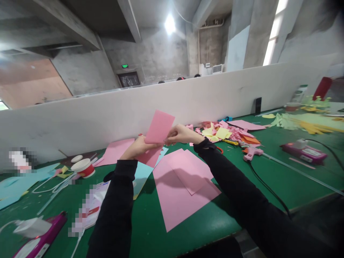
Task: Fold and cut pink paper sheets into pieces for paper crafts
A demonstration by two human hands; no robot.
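Observation:
A piece of pink paper (160, 126), creased or folded so that part hangs below, is held up above the table. My left hand (137, 147) is closed on its lower left side. At the paper's lower right edge, my right hand (182, 134) has thumb and fingers pinched together; I cannot make out whether they grip the paper or something small. Beneath my hands lie a large pink sheet (172, 211) and a smaller pink sheet (192, 175) on top of it. A light blue sheet (142, 178) lies partly under the left wrist.
A pile of pink and yellow scraps (223, 132) lies behind my right arm, near a pink glue gun (252, 152) with a black cord. At left are a paper cup (84, 168), a phone (94, 208) and a purple power strip (51, 233). A white partition (107, 114) borders the green table.

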